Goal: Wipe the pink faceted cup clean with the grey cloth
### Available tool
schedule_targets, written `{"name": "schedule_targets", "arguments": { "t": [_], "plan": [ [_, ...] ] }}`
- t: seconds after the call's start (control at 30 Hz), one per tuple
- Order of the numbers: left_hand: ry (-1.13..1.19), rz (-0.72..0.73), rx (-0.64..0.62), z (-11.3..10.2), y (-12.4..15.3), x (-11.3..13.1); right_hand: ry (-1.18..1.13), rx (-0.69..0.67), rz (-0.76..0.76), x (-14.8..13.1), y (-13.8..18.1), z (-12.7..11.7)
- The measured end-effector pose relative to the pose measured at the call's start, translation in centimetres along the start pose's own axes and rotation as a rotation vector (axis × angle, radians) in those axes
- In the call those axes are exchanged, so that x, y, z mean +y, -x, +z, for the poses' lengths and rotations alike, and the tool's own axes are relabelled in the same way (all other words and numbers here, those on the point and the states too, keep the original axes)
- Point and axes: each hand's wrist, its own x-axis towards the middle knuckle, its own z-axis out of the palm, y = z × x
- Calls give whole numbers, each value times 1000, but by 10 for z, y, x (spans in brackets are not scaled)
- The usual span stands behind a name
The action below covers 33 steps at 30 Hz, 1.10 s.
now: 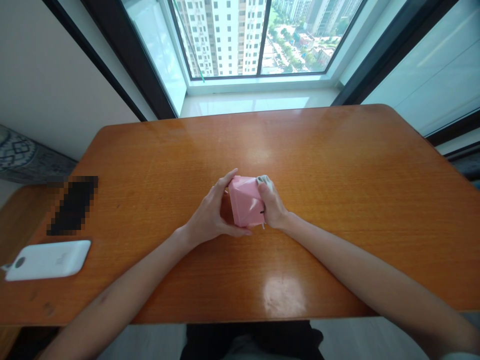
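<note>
The pink box sits at the middle of the counter, roughly halfway between the far edge by the window and the near edge by the person's body. Wide bare wood lies open on every side of it, most of all toward the right edge and the far right corner. Near the left edge lie a white power bank and, just beyond it, a dark flat object that is blurred out; both are well apart from the box.

The box is matte and smooth with flat angled faces and crisp edges, tilted so one corner points up. A bit of pale grey cloth shows at its upper right. The counter is glossy orange-brown wood with rounded corners, catching window glare.

The left hand cups the box's left side, thumb along the lower edge and fingers curved over the top. The right hand grips the right side, fingers wrapped against the face. Both forearms stretch in from the near edge.
</note>
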Motion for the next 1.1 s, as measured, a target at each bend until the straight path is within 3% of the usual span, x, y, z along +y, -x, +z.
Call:
{"name": "schedule_targets", "arguments": {
  "t": [0.13, 0.23, 0.4, 0.6, 0.77, 0.93, 1.1],
  "plan": [
    [-250, 284, -34, -8, 1, -10, -55, -31, 60, 5, 0, 0],
    [-337, 337, -35, -11, 1, -8, -62, -22, 67, 7, 0, 0],
    [-201, 235, 35, -6, -3, 3, -23, 77, 34, 11, 0, 0],
    [-22, 15, 40, -2, -4, 13, 87, -15, -113, 3, 2, -1],
    [90, -145, 3, -3, -4, 16, 107, -66, -116, -2, 4, -1],
    [206, -215, -43, -2, -5, 15, 172, -105, -237, -2, 2, -2],
    [141, -193, -70, -3, -5, 12, 202, -192, -271, -4, 2, -4]
  ]
}}
